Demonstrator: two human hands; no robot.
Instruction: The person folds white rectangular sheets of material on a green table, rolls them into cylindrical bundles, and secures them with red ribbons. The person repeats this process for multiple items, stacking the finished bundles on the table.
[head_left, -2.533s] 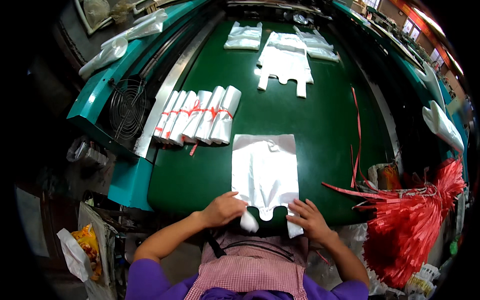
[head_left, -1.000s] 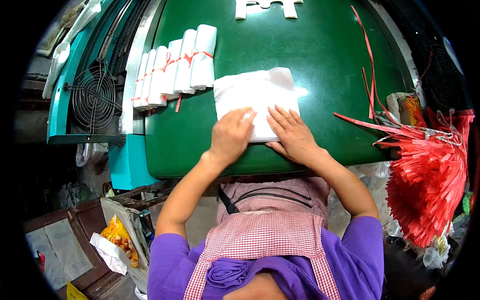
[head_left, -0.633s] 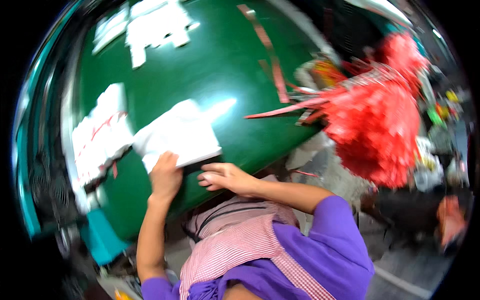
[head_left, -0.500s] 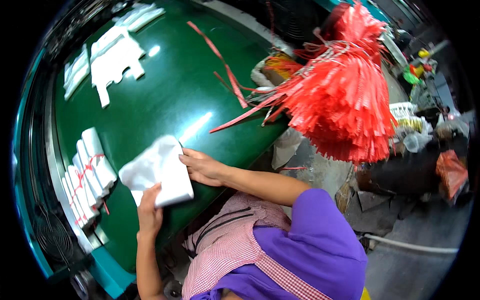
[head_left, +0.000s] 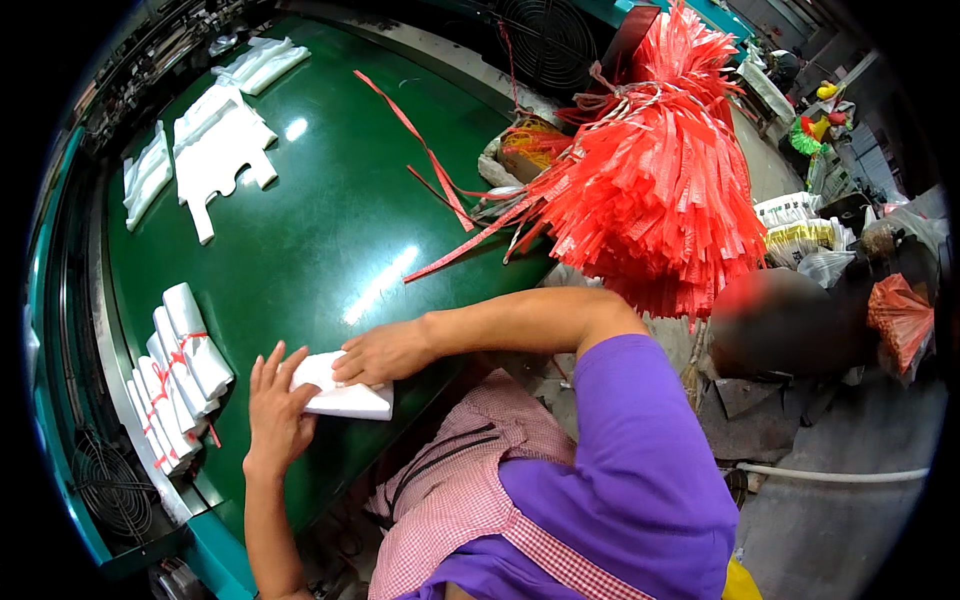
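A stack of white plastic bags [head_left: 355, 401], folded into a narrow bundle, lies at the near edge of the green tabletop [head_left: 300, 215]. My right hand [head_left: 388, 351] grips it from above, its bent fingers pressing on the upper fold. At the bundle's left end is my left hand [head_left: 280, 405], fingers spread and stretched out, the thumb touching the plastic. Left of that hand, several rolled white bag bundles [head_left: 196, 350] tied with red strips lie side by side.
Loose white bags [head_left: 222, 140] lie at the far left of the tabletop. A large bunch of red plastic strips [head_left: 660, 190] hangs at the right, some trailing over the surface. A fan guard [head_left: 545, 40] stands behind. A dark metal rail runs along the left edge.
The white bags, spread wide before, are now folded into a narrow bundle. My right hand has moved from their right edge onto the top; my left hand has shifted up and left, fingers spreading.
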